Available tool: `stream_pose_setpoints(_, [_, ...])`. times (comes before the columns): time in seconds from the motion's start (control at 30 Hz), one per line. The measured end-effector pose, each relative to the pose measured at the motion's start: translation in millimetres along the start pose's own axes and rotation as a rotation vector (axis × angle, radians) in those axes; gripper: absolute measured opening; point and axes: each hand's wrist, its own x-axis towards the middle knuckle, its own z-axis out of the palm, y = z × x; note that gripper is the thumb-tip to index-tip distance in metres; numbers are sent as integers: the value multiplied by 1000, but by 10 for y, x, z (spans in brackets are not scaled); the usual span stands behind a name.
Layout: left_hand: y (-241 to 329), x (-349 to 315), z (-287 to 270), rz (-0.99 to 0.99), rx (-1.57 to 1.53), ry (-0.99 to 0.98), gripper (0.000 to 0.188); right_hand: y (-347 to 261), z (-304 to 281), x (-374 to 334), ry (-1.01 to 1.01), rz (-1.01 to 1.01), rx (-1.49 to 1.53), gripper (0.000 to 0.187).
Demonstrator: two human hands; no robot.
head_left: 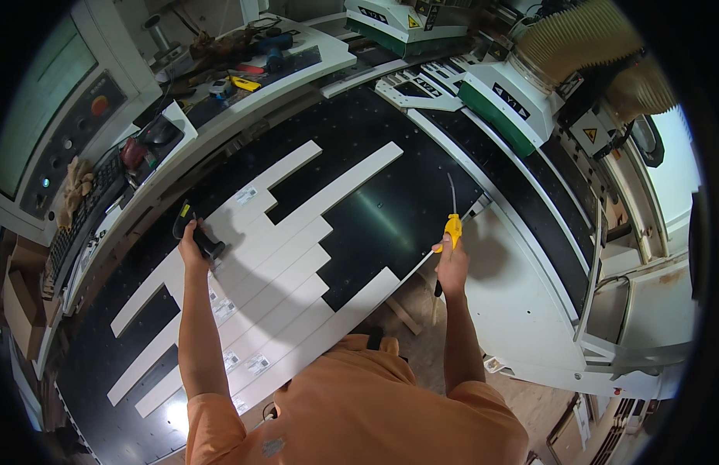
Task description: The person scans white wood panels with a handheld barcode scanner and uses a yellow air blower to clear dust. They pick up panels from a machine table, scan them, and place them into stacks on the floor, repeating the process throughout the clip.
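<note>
My left hand (191, 248) is closed around a black handheld barcode scanner (210, 246) with a yellow label on its end. It is over the left edge of several long white boards (286, 260) lying side by side on a black perforated machine table (375, 232). The boards differ in length, and some carry white printed stickers (223, 309). On the right, my right hand (452, 269) grips a yellow air blow gun (452, 227). Its thin, slightly bent nozzle points away from me, above the table's right end.
Green-edged white machine heads (495, 108) with a ribbed hose (572, 43) stand at the far right. A side shelf (320, 50) bears tools and a yellow utility knife (244, 83). A keyboard (84, 205) and control panel (88, 116) are at left. A white rounded machine bed (514, 310) lies right.
</note>
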Motion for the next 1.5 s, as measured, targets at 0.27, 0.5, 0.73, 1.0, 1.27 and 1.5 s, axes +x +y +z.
stream_pose_setpoints(0.27, [-22, 82, -63, -41, -6, 44, 38, 703, 217, 391, 391, 182, 245, 43])
stream_pose_setpoints(0.5, [14, -102, 63, -32, 80, 170, 45, 1984, 1172, 473, 377, 325, 47, 50])
stream_pose_setpoints(0.73, [10, -352, 132, 0, 135, 227, 42, 2477, 1145, 225, -25, 8, -159, 43])
stream_pose_setpoints(1.0, [-43, -463, 217, 98, 289, 313, 42, 894, 332, 1348, 508, -208, -18, 23])
stream_pose_setpoints(1.27, [-58, -466, 244, 120, 352, 335, 50, -1033, 1557, 1675, -80, -962, -131, 27])
stream_pose_setpoints(1.5, [-68, -485, 248, 82, 394, 363, 43, -1938, 3094, 1608, -452, -1343, -226, 42])
